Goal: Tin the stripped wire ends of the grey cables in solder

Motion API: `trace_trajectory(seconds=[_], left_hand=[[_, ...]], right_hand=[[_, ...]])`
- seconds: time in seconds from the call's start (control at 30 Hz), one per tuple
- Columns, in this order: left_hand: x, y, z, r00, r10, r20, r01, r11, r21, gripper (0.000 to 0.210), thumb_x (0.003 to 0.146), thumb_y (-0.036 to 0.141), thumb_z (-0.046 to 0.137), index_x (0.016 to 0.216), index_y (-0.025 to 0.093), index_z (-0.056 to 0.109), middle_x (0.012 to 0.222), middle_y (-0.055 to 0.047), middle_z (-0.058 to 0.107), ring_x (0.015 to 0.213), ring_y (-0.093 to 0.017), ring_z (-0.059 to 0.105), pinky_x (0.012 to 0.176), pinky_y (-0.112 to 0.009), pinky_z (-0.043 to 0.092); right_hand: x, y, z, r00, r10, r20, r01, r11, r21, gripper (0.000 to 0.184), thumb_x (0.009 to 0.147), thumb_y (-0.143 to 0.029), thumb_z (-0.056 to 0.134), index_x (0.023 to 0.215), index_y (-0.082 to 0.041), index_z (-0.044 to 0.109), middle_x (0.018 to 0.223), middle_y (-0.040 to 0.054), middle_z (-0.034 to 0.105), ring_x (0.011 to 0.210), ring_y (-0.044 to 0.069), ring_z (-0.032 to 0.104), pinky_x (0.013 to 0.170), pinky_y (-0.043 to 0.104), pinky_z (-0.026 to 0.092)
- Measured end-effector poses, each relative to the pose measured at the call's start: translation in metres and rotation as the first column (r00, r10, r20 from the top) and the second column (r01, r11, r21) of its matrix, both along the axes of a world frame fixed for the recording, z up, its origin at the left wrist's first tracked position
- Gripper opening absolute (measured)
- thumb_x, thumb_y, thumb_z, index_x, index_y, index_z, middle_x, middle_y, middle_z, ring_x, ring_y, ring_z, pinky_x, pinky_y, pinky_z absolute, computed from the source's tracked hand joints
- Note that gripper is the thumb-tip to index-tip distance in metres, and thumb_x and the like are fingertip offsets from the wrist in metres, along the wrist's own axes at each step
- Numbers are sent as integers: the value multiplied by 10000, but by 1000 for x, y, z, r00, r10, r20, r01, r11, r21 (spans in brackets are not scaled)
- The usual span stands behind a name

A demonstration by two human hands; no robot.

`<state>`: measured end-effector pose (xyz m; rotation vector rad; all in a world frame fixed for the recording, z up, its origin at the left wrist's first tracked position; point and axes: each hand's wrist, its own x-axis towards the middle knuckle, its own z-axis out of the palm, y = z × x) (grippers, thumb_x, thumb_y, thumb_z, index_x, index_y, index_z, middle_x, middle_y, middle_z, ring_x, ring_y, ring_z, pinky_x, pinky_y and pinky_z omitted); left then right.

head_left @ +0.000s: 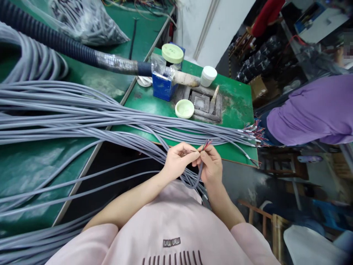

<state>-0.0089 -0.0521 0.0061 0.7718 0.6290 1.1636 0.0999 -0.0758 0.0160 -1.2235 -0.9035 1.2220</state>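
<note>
My right hand [212, 163] pinches a grey cable [199, 178] close to its end, where red and dark wires [206, 144] fan out above the fingers. My left hand [180, 158] meets it from the left, thumb and forefinger pressed together on a thin wire of that end. The cable loops down under my hands toward my lap. Just beyond them a thick bundle of grey cables [165, 121] lies across the green bench, its stripped, coloured wire ends [255, 134] at the right edge.
Behind the bundle stand a square metal pot [201, 102] with a brush [215, 95], a pale green lid [184, 109], a white tub [208, 76] and a blue box [162, 88]. A black hose [68, 48] crosses above. A person in a purple top [311, 110] is at right.
</note>
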Motion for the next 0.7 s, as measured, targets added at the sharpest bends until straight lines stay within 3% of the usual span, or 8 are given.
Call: trace_trajectory(seconds=[0.13,0.3,0.4,0.6,0.7], left_hand=[[2,5,-3,999,20,30,-16,990,-138,235,655,320,792,683,153,629,567,17,643,520,-82,563,521,-207,441],[-1,8,-3,996,57,73,-45,986,-159,206,642,287,799,674,160,640,571,33,635,523,-63,532,543,-194,427],[-3,10,-3,994,57,89,-48,994,-101,167,679,265,784,698,164,652,604,30,645,570,-74,572,591,-202,457],[-5,16,-3,985,23,170,-27,999,23,201,702,293,787,699,161,635,625,14,648,564,-108,614,567,-234,487],[-7,19,-3,983,26,180,-33,999,37,218,704,312,789,715,165,629,620,17,639,534,-114,610,534,-244,494]], right_hand=[[8,2,0,969,-43,243,19,995,100,197,804,-408,636,844,-217,606,628,-17,602,558,132,588,595,286,536],[18,7,3,894,3,448,-90,981,172,154,850,-369,609,867,-219,640,775,9,645,684,139,617,671,288,541],[17,14,3,923,38,384,-117,976,182,136,832,-343,641,793,-214,625,742,-1,612,670,132,591,642,273,521],[9,27,4,986,167,6,-164,961,223,160,767,-342,703,755,-212,611,717,-23,524,570,102,514,516,250,459],[8,29,4,975,223,-15,-212,945,250,126,762,-314,712,789,-219,633,750,-20,519,582,99,518,466,228,435]])
